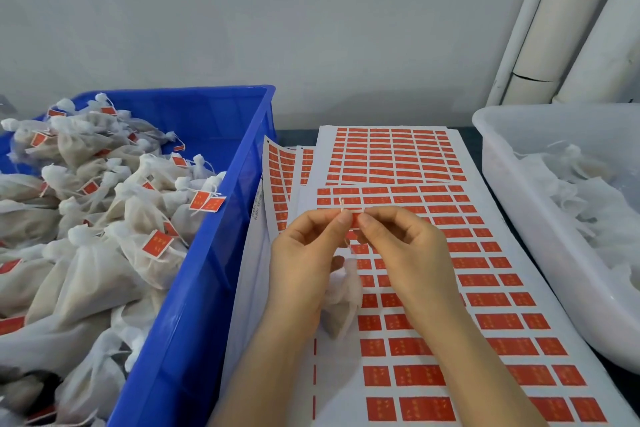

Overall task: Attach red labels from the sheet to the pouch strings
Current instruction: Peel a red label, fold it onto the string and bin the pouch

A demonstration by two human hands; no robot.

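Observation:
My left hand [304,263] and my right hand [405,250] meet above the label sheet [485,288]. Between their fingertips they pinch a red label [354,220] together with the pouch string [342,205], whose short end sticks up past my left thumb. A white mesh pouch [341,302] hangs below my left hand, partly hidden by both wrists. The sheet carries rows of red labels; the left column near my arms is peeled bare.
A blue crate [214,253] on the left is piled with several labelled pouches [104,218]. A white tub [519,204] on the right holds unlabelled pouches [588,191]. More label sheets [391,156] lie behind, against the grey wall. White pipes [554,45] stand at the back right.

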